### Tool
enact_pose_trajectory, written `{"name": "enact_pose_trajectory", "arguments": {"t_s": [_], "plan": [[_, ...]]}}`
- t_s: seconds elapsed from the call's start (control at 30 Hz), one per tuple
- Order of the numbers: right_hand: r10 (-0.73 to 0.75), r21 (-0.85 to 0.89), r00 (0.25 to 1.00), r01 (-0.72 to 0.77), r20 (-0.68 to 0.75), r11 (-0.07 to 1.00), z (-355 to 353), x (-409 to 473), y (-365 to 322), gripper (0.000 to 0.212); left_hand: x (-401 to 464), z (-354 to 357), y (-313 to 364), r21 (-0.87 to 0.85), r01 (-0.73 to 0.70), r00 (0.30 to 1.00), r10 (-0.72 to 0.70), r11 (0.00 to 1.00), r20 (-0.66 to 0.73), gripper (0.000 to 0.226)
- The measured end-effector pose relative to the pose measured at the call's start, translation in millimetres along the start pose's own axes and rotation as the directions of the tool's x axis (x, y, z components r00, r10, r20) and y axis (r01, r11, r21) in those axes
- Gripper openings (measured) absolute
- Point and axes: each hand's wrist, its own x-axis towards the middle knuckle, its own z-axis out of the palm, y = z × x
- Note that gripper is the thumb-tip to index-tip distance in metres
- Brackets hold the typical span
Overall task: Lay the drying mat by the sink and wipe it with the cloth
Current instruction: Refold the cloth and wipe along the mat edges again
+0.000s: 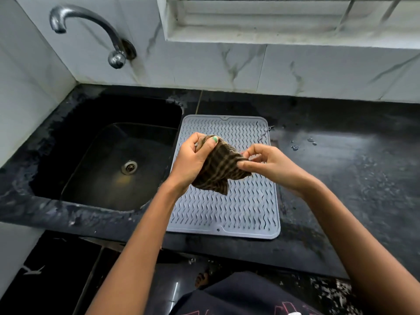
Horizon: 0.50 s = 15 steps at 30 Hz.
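A grey ribbed drying mat (pixel 247 201) lies flat on the black counter, its left edge along the sink (pixel 109 155). Above the mat's middle I hold a dark brown checked cloth (pixel 218 171) with both hands. My left hand (pixel 193 160) grips the cloth's upper left part, thumb over the top. On the right, my right hand (pixel 270 162) pinches the cloth's edge between thumb and fingers. The cloth hangs bunched and is apart from the mat.
The black counter (pixel 341 178) stretches to the right of the mat, with a few water drops (pixel 304 144) near the mat's far right corner. A chrome tap (pixel 91 30) juts from the tiled wall above the sink. A window sill (pixel 272 37) runs along the back wall.
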Motion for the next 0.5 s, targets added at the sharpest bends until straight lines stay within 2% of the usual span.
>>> {"name": "enact_pose_trajectory", "arguments": {"t_s": [0.13,0.2,0.27,0.33,0.37,0.43,0.5], "plan": [[-0.018,0.152,0.995,0.003,0.096,0.988,2.6,-1.1,5.9,0.022,3.3,4.1,1.9,-0.067,0.042,0.997,-0.046,0.997,-0.067,0.014],[-0.041,0.219,0.994,0.018,0.101,0.976,7.2,0.4,10.0,0.026,4.9,5.4,-0.8,-0.016,0.100,0.992,-0.101,0.995,-0.078,0.026],[-0.057,0.349,0.997,0.037,0.047,0.936,11.2,3.4,14.0,0.023,5.6,3.7,-3.2,0.093,0.148,0.988,-0.145,0.985,-0.043,0.043],[-0.048,0.461,0.999,0.049,-0.013,0.886,13.3,6.6,15.0,0.024,4.9,-0.1,-3.1,0.139,0.173,0.982,-0.181,0.975,0.049,0.055],[-0.039,0.505,0.999,0.045,-0.022,0.862,13.6,8.5,15.1,0.023,4.1,-1.4,-4.2,0.131,0.194,0.967,-0.212,0.972,0.141,0.058],[-0.024,0.582,1.000,0.020,-0.001,0.813,14.4,11.9,14.2,0.017,-1.4,1.5,-10.3,0.097,0.247,0.895,-0.266,0.964,0.359,0.062],[0.000,0.639,0.999,-0.030,0.048,0.769,15.0,15.4,12.2,0.017,-9.4,10.4,-17.7,0.025,0.304,0.839,-0.280,0.952,0.466,0.062]]}}
